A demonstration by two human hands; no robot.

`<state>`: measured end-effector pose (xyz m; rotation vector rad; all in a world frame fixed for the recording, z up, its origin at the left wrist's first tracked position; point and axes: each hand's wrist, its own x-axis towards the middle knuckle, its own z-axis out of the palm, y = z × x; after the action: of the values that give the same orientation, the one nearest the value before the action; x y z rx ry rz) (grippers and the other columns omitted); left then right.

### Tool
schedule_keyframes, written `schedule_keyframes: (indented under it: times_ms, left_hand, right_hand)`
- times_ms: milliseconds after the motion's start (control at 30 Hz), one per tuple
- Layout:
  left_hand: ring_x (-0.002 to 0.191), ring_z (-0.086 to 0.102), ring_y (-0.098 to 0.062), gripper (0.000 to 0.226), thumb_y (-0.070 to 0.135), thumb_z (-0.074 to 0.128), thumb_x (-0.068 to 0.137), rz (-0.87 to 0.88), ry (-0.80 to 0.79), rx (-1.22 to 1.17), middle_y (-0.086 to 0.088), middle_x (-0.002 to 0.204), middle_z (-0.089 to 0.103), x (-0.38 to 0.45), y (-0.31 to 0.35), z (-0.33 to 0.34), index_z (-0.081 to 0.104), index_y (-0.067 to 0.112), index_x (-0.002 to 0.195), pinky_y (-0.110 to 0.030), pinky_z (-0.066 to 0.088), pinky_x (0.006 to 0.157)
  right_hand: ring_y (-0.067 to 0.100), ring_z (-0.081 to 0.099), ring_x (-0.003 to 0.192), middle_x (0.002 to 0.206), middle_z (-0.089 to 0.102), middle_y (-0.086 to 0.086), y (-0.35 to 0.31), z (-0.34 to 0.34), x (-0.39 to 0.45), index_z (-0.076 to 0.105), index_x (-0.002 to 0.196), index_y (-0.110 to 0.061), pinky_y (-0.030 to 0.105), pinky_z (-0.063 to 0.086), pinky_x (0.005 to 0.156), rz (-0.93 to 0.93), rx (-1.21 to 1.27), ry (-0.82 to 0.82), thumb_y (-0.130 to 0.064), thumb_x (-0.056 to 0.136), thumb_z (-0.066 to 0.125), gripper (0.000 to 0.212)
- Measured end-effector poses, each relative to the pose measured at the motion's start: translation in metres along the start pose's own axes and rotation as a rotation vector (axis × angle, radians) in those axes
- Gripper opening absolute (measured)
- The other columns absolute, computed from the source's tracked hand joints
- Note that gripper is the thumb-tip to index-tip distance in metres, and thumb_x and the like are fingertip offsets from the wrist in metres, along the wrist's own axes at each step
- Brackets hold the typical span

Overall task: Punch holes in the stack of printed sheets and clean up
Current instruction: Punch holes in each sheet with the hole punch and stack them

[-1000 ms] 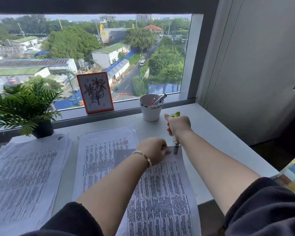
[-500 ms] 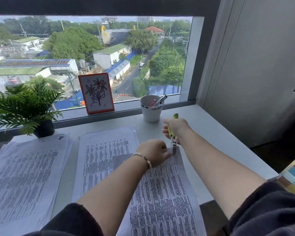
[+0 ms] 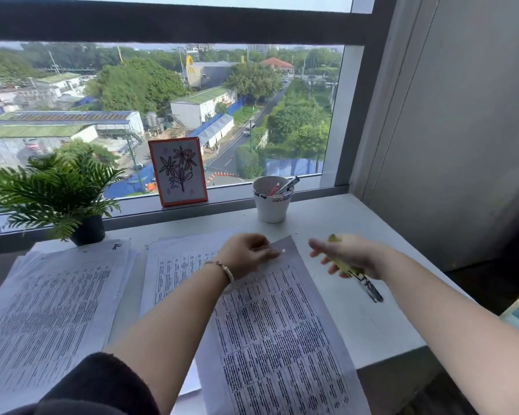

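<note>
White cup w/ pens; right hand grips punch, left hand pinches sheet.

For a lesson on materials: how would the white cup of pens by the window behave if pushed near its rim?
The white cup narrows toward its base, so it may tip rather than slide. The pens lean to one side and would probably rattle or spill.

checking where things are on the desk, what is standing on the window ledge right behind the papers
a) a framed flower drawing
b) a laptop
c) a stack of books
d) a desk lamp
a, since a framed flower drawing with an orange border leans upright against the glass on the window ledge, between the potted plant and the white cup of pens.
</note>
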<state>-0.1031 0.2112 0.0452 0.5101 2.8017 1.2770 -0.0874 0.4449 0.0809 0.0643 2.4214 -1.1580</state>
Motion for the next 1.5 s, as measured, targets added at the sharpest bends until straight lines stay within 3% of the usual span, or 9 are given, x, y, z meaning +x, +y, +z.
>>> schedule_keyframes:
  times_ms: [167,367,467,600,733,867,1133,1267,1500]
  left_hand:
    - [0.064,0.044,-0.014,0.037,0.040,0.070,0.081,-0.078,0.115,-0.135,-0.001,0.067,0.055,0.001,-0.009,-0.017,0.065,0.003,0.080,-0.027,0.037,0.061]
    - [0.074,0.059,-0.012,0.035,0.043,0.074,0.076,-0.220,0.094,-0.093,-0.004,0.087,0.070,-0.017,-0.029,-0.039,0.070,0.014,0.095,-0.021,0.043,0.067]
    - [0.067,0.056,-0.007,0.019,0.034,0.076,0.076,-0.328,0.057,-0.186,0.001,0.078,0.067,-0.037,-0.045,-0.057,0.070,0.019,0.088,-0.013,0.043,0.060]
    - [0.064,0.057,-0.016,0.020,0.027,0.067,0.087,-0.602,0.325,-0.886,-0.013,0.092,0.061,-0.068,-0.060,-0.069,0.060,0.010,0.096,-0.027,0.055,0.056]
    - [0.075,0.061,-0.028,0.049,0.040,0.063,0.086,-0.776,0.047,-1.312,-0.018,0.094,0.059,-0.103,-0.050,-0.044,0.050,0.003,0.116,-0.034,0.059,0.053]
    - [0.044,0.060,-0.015,0.018,0.019,0.059,0.091,-0.741,-0.054,-1.218,-0.009,0.058,0.064,-0.120,-0.037,-0.024,0.059,0.004,0.101,-0.019,0.047,0.038]
    - [0.084,0.068,-0.030,0.012,0.010,0.069,0.084,-0.169,0.477,-0.667,-0.018,0.095,0.072,-0.115,-0.002,-0.088,0.070,0.010,0.096,-0.043,0.056,0.079]
    - [0.076,0.065,-0.021,0.006,0.009,0.060,0.090,0.127,0.666,-0.455,-0.013,0.086,0.068,-0.135,0.028,-0.125,0.063,0.008,0.094,-0.034,0.057,0.069]
    - [0.085,0.065,-0.041,0.025,0.028,0.060,0.086,0.113,0.646,-0.418,-0.024,0.091,0.067,-0.159,0.004,-0.137,0.065,0.006,0.096,-0.058,0.054,0.076]
  right_hand:
    - [0.013,0.064,0.071,0.076,0.065,0.001,0.026,0.022,-0.019,0.061,0.079,-0.013,0.026,0.050,0.065,-0.029,-0.112,-0.236,-0.045,0.073,0.079,0.037]
    - [0.035,0.069,0.095,0.106,0.069,0.024,0.034,0.013,-0.019,0.061,0.112,0.007,0.039,0.057,0.077,-0.027,0.395,-0.194,-0.031,0.049,0.092,0.079]
    - [0.034,0.071,0.084,0.100,0.069,0.025,0.034,0.010,-0.024,0.061,0.106,0.007,0.039,0.059,0.069,-0.031,0.509,-0.191,-0.021,0.065,0.086,0.055]
    - [0.032,0.072,0.077,0.099,0.069,0.026,0.031,0.014,-0.030,0.063,0.106,0.007,0.042,0.061,0.069,-0.053,0.656,-0.164,-0.015,0.077,0.066,0.037]
    - [0.032,0.071,0.067,0.089,0.071,0.025,0.015,0.029,-0.033,0.067,0.097,0.004,0.043,0.060,0.059,-0.026,0.796,-0.140,-0.015,0.082,0.061,0.026]
    - [0.031,0.071,0.061,0.083,0.071,0.024,-0.005,0.046,-0.033,0.063,0.104,0.007,0.042,0.060,0.056,0.028,0.717,-0.045,-0.015,0.090,0.060,0.026]
    - [0.030,0.069,0.086,0.094,0.073,0.015,-0.050,0.051,-0.050,0.069,0.091,-0.005,0.039,0.054,0.077,-0.379,0.543,0.240,-0.020,0.082,0.070,0.018]
    - [0.011,0.067,0.068,0.073,0.073,-0.004,-0.077,0.063,-0.064,0.066,0.078,-0.015,0.028,0.056,0.069,-0.656,0.538,0.368,-0.021,0.085,0.066,0.009]
    - [-0.003,0.059,0.066,0.083,0.067,0.004,-0.079,0.103,-0.055,0.066,0.073,-0.028,0.009,0.043,0.061,-0.758,0.337,0.610,-0.032,0.081,0.068,0.009]
